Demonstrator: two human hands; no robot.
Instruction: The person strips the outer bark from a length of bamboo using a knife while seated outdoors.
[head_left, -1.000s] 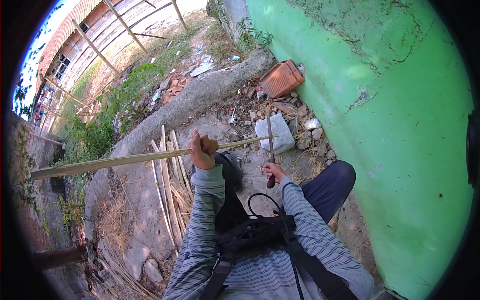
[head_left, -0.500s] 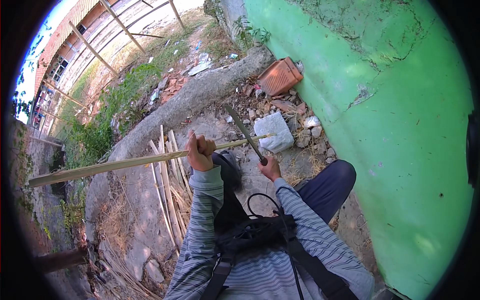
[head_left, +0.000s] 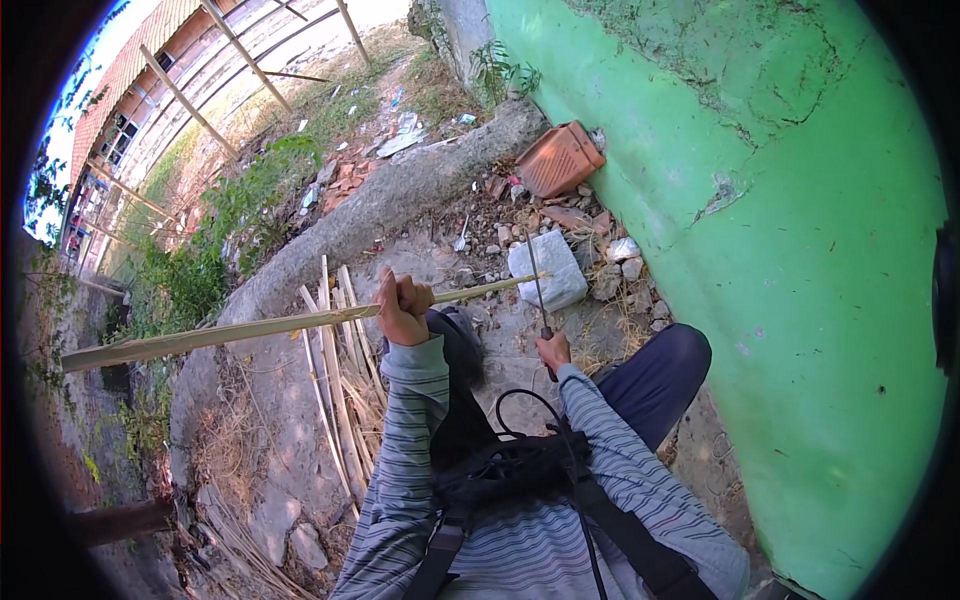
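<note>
Left grip is closing in a fist around a long pale strip, probably bamboo or split wood; the strip is running from the left of the view, past the left leg, to the whitish block, where its narrow end is lying across the block's left part. Right grip is clamping the dark handle of a knife, whose blade is pointing away from the body and crossing the strip near that end; whether the edge is biting or only passing over cannot be told. Risk, as judged: the blade could be skidding along the strip if its angle is too flat, and the left fist is sitting on that same line. The far end could be rolling or slipping off if the block is rocking on the uneven ground. The long overhang at left, being unsupported, could be twisting the strip in the fist. Materials: the strip is looking fibrous and flat, broad at left and tapering toward the block; the blade is showing slender and dull grey; the block is appearing rough and squarish. Loose slats are lying beside the left leg on gritty grey concrete, and angular rubble is bordering the block.
</note>
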